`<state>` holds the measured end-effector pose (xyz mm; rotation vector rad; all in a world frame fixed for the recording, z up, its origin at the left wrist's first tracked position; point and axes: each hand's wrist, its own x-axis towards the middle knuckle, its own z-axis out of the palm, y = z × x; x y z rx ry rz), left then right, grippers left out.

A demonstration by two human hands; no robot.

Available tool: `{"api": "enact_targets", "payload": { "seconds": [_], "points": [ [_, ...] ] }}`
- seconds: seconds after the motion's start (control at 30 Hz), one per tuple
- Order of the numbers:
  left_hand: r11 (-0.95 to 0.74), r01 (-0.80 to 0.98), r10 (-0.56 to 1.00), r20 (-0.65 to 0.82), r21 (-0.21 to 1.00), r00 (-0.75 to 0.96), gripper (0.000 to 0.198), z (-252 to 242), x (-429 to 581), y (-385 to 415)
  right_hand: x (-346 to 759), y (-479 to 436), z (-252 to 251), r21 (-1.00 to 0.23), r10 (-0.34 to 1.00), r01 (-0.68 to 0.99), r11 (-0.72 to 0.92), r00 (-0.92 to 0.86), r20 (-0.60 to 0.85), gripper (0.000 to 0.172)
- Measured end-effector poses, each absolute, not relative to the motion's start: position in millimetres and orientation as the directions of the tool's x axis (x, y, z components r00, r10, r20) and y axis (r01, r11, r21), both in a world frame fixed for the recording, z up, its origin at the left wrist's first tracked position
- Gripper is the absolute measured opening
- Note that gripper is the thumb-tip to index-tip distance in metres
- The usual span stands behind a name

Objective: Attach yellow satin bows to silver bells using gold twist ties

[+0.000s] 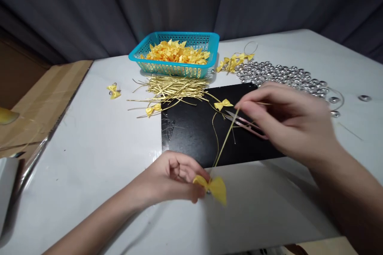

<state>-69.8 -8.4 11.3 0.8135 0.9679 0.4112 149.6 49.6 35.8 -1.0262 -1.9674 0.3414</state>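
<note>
Between the thumb and fingers of my left hand (176, 177) is a yellow ribbon bow (218, 189), with a small silvery bead partly showing at its middle. My right hand (287, 119) pinches a gold cord (226, 142) that runs taut down to that bow. A second thin strand (214, 131) curves up from the bow over the black mat (191, 139). Small scissors (247, 124) with pinkish handles lie on the mat, partly behind my right hand. Another yellow bow (223, 104) on gold cord rests close to the scissors' tips.
A blue basket (136, 57) of yellow bows stands at the back, with a pile of gold cords (176, 87) before it. Silver beads (278, 73) spread at the right, beside finished-looking bows (235, 62). Single bows (113, 91) lie left. Cardboard (44, 103) borders the white table (110, 139).
</note>
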Motion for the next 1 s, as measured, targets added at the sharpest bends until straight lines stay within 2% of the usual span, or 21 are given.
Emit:
{"api": "enact_targets", "payload": {
  "seconds": [0.1, 0.17, 0.3, 0.5, 0.63, 0.73, 0.8, 0.87, 0.93, 1.0],
  "points": [
    [0.600, 0.145, 0.586, -0.555, 0.787, 0.591, 0.015, 15.9, -72.2, -10.0, 155.9, 60.1, 32.0, -0.497, 0.755, 0.572, 0.653, -0.441, 0.485, 0.009],
    [0.533, 0.205, 0.590, -0.534, 0.821, 0.605, 0.015, 19.1, -75.0, -9.8, 161.7, 66.0, 30.7, -0.472, 0.769, 0.609, 0.638, -0.476, 0.426, 0.010],
    [0.397, 0.330, 0.542, -0.509, 0.857, 0.669, 0.018, 22.9, -81.5, -11.9, 170.0, 75.2, 26.5, -0.443, 0.818, 0.694, 0.567, -0.410, 0.404, 0.011],
    [0.312, 0.311, 0.389, -0.420, 0.898, 0.820, 0.027, 23.8, -85.5, -18.4, 186.9, 89.0, 16.5, -0.420, 0.888, 0.815, 0.398, -0.228, 0.398, 0.009],
    [0.140, 0.388, 0.498, -0.403, 0.911, 0.768, 0.023, 26.6, -85.1, -15.4, 194.9, 93.5, 15.2, -0.330, 0.893, 0.917, 0.224, -0.058, 0.446, 0.005],
    [0.040, 0.410, 0.638, -0.339, 0.911, 0.691, 0.016, 29.3, -82.8, -11.0, 173.7, 83.1, 17.0, -0.394, 0.882, 0.895, 0.209, 0.001, 0.472, 0.013],
    [0.035, 0.416, 0.710, -0.315, 0.909, 0.630, 0.016, 29.5, -80.8, -8.2, 150.4, 71.7, 16.4, -0.481, 0.950, 0.854, 0.199, -0.048, 0.308, 0.027],
    [0.065, 0.421, 0.758, -0.319, 0.905, 0.569, 0.017, 27.8, -79.1, -5.7, 129.4, 62.6, 13.3, -0.468, 0.983, 0.864, 0.184, -0.154, 0.102, 0.033],
    [0.095, 0.417, 0.788, -0.324, 0.904, 0.523, 0.017, 24.8, -78.2, -3.4, 116.9, 59.8, 9.0, -0.459, 0.976, 0.866, 0.197, -0.216, 0.013, 0.028],
    [0.107, 0.397, 0.811, -0.311, 0.911, 0.495, 0.016, 21.5, -77.9, -1.6, 113.8, 63.2, 5.4, -0.482, 0.965, 0.843, 0.237, -0.263, 0.015, 0.019]
  ]
}}
